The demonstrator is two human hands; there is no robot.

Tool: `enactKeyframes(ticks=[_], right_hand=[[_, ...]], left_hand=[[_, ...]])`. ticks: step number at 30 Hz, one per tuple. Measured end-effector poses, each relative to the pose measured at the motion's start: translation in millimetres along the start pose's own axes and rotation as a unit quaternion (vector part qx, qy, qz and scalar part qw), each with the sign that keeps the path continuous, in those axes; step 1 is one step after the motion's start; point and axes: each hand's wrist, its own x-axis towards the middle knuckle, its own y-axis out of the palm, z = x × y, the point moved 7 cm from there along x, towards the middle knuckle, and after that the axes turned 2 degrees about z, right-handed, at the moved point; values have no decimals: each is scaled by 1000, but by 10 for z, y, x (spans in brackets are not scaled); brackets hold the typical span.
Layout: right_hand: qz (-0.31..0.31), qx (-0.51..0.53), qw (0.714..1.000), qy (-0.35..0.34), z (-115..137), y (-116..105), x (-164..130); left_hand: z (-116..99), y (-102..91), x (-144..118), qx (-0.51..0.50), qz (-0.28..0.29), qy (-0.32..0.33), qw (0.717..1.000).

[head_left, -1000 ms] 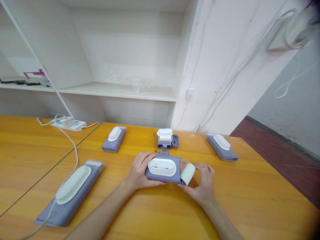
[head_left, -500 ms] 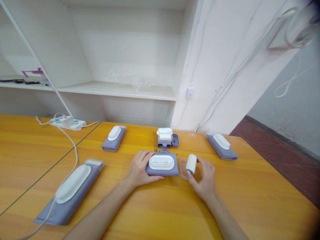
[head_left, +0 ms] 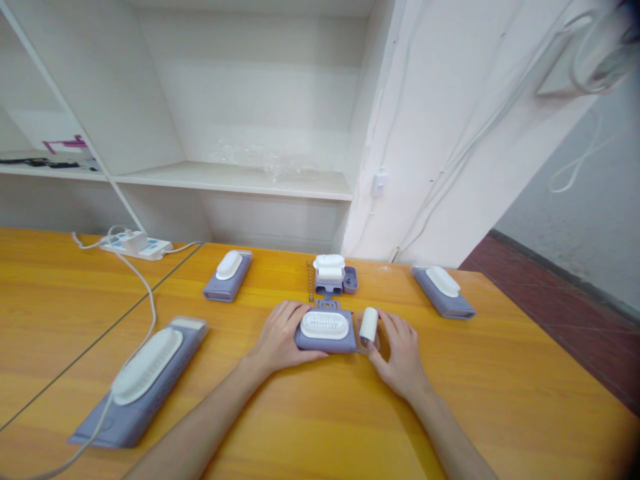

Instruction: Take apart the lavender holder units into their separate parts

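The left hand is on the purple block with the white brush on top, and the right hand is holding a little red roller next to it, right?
Not quite. In the head view the roller in the right hand is white, not red. The left hand does rest on the purple block.

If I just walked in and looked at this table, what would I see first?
Two bare hands in the middle of the orange table: the left hand steadies a purple case with a white brush, and the right hand holds a small white roller right beside it. Near the left edge lies a big purple tray with a white oval pad and a white cable across it.
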Motion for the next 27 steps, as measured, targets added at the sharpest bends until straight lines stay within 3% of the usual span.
enactKeyframes(ticks=[15, 27], right_hand=[[31, -18, 998, -46, 190, -33, 44], [23, 8, 999, -38, 168, 8, 43]], left_hand=[[0, 31, -4, 15, 7, 1, 1000], [13, 69, -5, 25, 27, -5, 999]])
